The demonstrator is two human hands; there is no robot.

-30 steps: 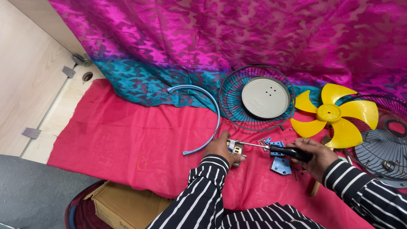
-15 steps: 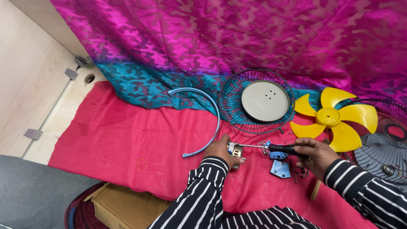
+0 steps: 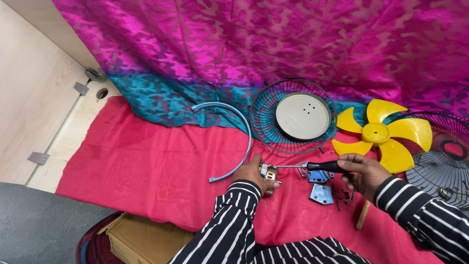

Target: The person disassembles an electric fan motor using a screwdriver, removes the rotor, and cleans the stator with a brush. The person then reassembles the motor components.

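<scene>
Left hand grips a small metal motor part at 6 o'clock on the red cloth. Right hand is closed around the black handle of a screwdriver. The screwdriver's long axis runs nearly horizontal, 3 to 9 o'clock, with the tip pointing at 9 and touching the motor part. Blue plastic pieces and loose screws lie just below the shaft. A wooden handle sits at 5 o'clock. A wire fan guard with a grey disc is at 12 o'clock from the hands, a yellow fan blade at 2, a second guard at 3. A curved blue strip is at 11.
</scene>
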